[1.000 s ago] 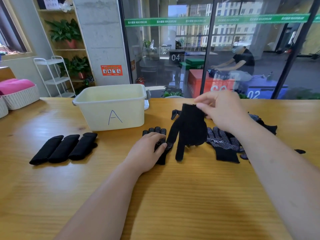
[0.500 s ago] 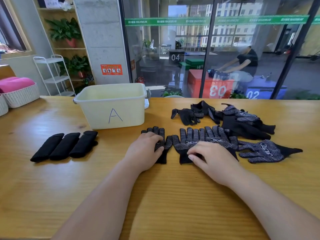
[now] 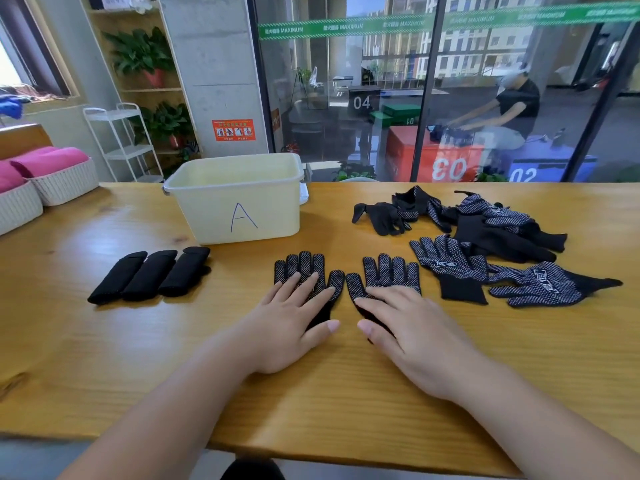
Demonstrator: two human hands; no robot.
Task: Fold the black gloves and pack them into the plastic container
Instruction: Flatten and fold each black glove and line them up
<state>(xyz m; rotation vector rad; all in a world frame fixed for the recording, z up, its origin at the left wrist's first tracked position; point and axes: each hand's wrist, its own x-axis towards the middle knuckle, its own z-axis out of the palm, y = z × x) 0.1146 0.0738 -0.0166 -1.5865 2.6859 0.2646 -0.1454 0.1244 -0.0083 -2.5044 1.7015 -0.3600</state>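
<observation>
Two black dotted gloves lie flat side by side on the wooden table (image 3: 346, 393), fingers pointing away. My left hand (image 3: 291, 320) rests flat with straight fingers on the left glove (image 3: 304, 268). My right hand (image 3: 408, 327) presses flat on the right glove (image 3: 388, 271). The cream plastic container (image 3: 239, 199) marked "A" stands behind them to the left, open on top. Three folded black glove bundles (image 3: 149, 275) lie in a row left of my hands. A loose pile of several black gloves (image 3: 485, 237) sits to the right.
Two white woven baskets (image 3: 52, 185) with pink cloth stand at the table's far left. A glass wall runs behind the table, with a person seated beyond it. The table's near edge is close below my forearms.
My right hand brought a lifted glove down and laid it flat beside the left glove, then spread over it. My left hand stayed on its glove.
</observation>
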